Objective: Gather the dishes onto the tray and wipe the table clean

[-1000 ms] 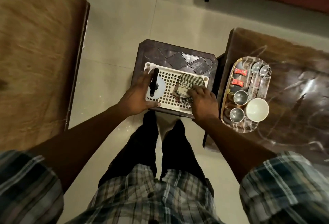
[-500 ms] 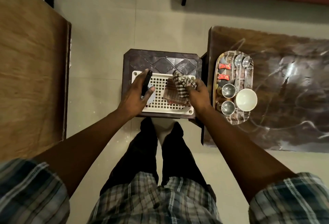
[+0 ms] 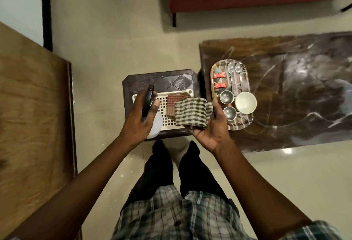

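While right hand (image 3: pixel 210 125) fingers grip the cloth (image 3: pixel 192 113) over the basket (image 3: pixel 172 125) | left hand (image 3: pixel 141 117) grips bottle (image 3: pixel 147 102) | tray (image 3: pixel 242 123) at bench (image 3: pixel 285 87) left edge

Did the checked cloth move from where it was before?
Yes. The checked cloth was lying in the white basket; now the right hand holds it lifted above the basket's right end, toward the tray.
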Motion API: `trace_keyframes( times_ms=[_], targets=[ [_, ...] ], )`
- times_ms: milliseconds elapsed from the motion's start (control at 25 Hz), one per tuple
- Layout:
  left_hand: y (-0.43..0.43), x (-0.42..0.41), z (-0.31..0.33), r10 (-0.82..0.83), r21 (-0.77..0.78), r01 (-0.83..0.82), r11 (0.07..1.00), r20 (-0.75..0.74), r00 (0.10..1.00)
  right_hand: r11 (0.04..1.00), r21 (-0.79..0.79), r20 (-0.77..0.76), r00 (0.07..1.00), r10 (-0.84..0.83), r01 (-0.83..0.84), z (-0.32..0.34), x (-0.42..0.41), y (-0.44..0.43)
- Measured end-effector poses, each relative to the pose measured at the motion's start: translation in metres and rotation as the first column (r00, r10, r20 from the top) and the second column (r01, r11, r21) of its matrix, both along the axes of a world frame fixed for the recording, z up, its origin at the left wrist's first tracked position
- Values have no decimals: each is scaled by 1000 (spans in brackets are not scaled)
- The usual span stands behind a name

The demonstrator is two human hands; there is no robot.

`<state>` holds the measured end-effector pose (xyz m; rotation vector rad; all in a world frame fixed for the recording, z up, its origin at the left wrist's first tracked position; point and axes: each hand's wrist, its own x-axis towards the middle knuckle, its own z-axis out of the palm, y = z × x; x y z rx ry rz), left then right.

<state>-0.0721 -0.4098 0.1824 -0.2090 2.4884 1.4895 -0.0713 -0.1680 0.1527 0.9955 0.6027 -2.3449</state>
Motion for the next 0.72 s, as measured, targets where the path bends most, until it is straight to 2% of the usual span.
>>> trace_keyframes(
  times_ms=[160,280,440,520,720],
  targets=[
    [39,2,22,-37,-37,34,999,-86,996,990,125,-53,997,-53,60,28,7,24],
    [83,5,34,-60,-20,58,998,-155,986,976,161,-57,989,-139,146,42,14,68],
    [162,17,53,-22,61,29,998,-104,994,954,172,-125,966,-225,244,57,37,155],
    [215,30,59,19,53,-15,998,-75,997,952,178,-116,966,-229,247,64,55,210],
    [356,59,80,-26,104,26,994,2,1000,928,194,-153,944,-292,319,82,101,351]
  ],
)
